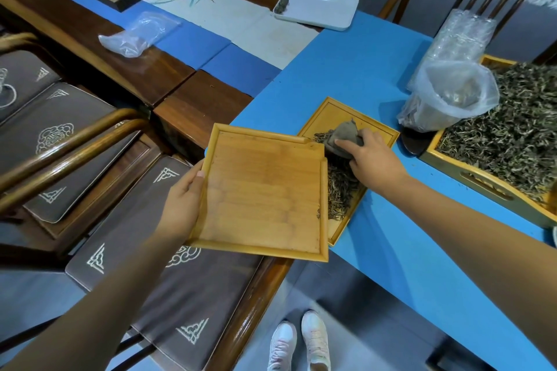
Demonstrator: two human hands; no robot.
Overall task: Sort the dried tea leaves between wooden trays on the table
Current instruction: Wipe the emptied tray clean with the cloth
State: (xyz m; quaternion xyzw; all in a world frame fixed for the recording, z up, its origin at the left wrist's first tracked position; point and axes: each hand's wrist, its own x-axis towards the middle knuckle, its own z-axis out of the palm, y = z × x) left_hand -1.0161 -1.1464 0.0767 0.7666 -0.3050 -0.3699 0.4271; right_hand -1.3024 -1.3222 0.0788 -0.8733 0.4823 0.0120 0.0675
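Head view, the only one here: the left hand [184, 205] is holding up a square wooden tray [262, 193] by its left edge, grip closed on the rim, thumb over it. Smooth bamboo-looking slats, raised lip, one notched corner, just a few specks of leaf inside. The right hand [372, 159] is pinching a crumpled grey cloth [343, 138] and pressing it onto a second wooden tray [346, 129] lying flat on the blue-covered bench [346, 69]. That one has a loose pile of dried tea leaves [342, 190], thin and wiry. Far right, a third, bigger handled tray [482, 184] is sitting heaped with leaves, beside a clear plastic bag [452, 96]. So three wooden trays counted, plus a white plastic tray [319, 9] further back.
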